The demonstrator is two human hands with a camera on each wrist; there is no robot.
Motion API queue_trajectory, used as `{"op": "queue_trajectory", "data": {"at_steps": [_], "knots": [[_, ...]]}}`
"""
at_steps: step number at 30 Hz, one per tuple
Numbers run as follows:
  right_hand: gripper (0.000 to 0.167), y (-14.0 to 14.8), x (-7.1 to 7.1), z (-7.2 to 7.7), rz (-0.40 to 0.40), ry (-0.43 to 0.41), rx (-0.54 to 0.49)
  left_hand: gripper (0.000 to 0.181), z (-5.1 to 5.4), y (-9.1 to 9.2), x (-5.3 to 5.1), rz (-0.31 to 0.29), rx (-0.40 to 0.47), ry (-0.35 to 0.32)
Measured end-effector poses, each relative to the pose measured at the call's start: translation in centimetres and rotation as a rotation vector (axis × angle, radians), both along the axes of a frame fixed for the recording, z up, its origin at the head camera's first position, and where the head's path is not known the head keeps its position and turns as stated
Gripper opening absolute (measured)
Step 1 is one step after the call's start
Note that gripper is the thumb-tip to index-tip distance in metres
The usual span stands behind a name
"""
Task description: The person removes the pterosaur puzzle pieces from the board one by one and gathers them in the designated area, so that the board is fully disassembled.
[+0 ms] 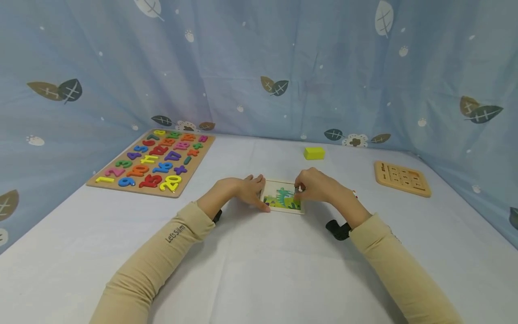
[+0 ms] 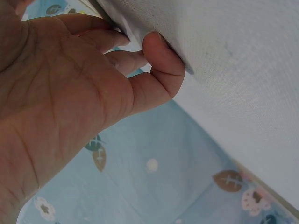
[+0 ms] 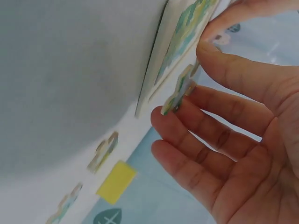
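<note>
A small wooden picture puzzle (image 1: 279, 202) with a green dinosaur scene and a pale frame lies flat on the table between both hands. My left hand (image 1: 247, 191) is spread along its left side, thumb by the near corner and fingers by the far one; the left wrist view shows the thumb bent. Over the puzzle's right part, my right hand (image 1: 317, 185) pinches a small, thin puzzle piece (image 3: 177, 92) between thumb and fingers. The right wrist view shows this piece tilted close to the puzzle's edge; its picture cannot be made out.
Loose puzzle pieces (image 3: 103, 151) lie past the right hand, mostly behind the forearm in the head view. A yellow-green block (image 1: 314, 153) stands farther back. To the left lies a colourful number board (image 1: 184, 180), to the right a wooden number tablet (image 1: 402, 178). A patterned curtain (image 1: 259, 58) hangs behind.
</note>
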State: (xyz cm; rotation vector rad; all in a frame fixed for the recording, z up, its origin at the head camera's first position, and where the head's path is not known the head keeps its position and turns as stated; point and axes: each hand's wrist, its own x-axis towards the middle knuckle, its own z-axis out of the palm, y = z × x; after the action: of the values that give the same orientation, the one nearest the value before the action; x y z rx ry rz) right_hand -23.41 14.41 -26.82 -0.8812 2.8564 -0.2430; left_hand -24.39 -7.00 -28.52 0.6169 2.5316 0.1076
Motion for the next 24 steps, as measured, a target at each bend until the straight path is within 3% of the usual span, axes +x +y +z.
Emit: {"op": "queue_trajectory", "data": {"at_steps": [12, 18, 24], "knots": [[0.028, 2.5, 1.0, 0.3, -0.106, -0.122, 0.052, 0.102, 0.1, 0.0, 0.2, 0.002, 0.014, -0.001], [0.017, 3.3, 0.8, 0.2, -0.092, -0.097, 0.047, 0.102, -0.1, -0.1, -0.1, 0.008, 0.014, -0.005], [0.026, 3.4, 0.8, 0.2, -0.097, -0.145, 0.069, 0.102, -0.2, -0.1, -0.1, -0.002, 0.014, 0.0]]}}
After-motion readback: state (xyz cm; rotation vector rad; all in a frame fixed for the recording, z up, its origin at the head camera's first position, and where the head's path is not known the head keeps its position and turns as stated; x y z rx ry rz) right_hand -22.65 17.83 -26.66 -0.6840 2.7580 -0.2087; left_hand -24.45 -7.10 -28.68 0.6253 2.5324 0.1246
